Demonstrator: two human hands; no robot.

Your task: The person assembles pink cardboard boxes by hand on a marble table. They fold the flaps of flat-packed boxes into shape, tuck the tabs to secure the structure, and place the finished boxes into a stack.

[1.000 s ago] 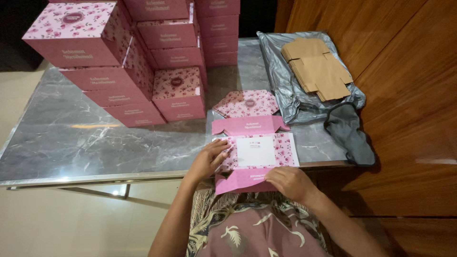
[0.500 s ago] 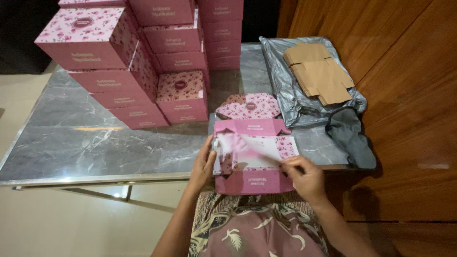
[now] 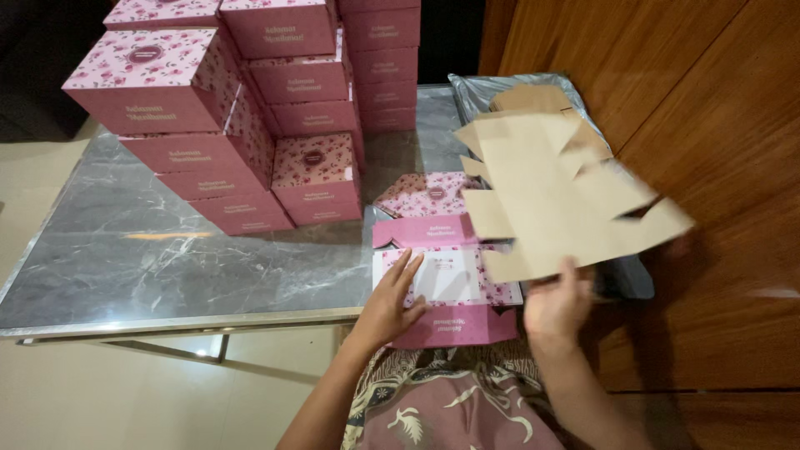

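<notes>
the person's left hand lies flat, fingers spread apart, on an unfolded pink floral box blank at the near edge of the grey marble table. the palm presses the left part of the blank's white inner panel; the blank's near flap hangs over the table edge toward the person's lap, and its far flap and floral lid panel lie flat toward the middle of the table.

the right hand is raised just right of that blank, its fingers closed on the lower edge of a plain brown cardboard blank, which is lifted off the table and tilted, blurred by motion. the sheet is flat and holds nothing; its tabs and notches show along the edges. it covers most of a grey plastic bag lying on the far right of the table against the wooden wall. more brown cardboard shows on the bag behind the lifted sheet; how much is there cannot be told.

on the far left and middle of the table stand stacks of assembled pink floral boxes, all with lids closed, so their contents cannot be seen. one lower closed box stands in front of the stacks, near the flat pink blank but not touching it.
</notes>
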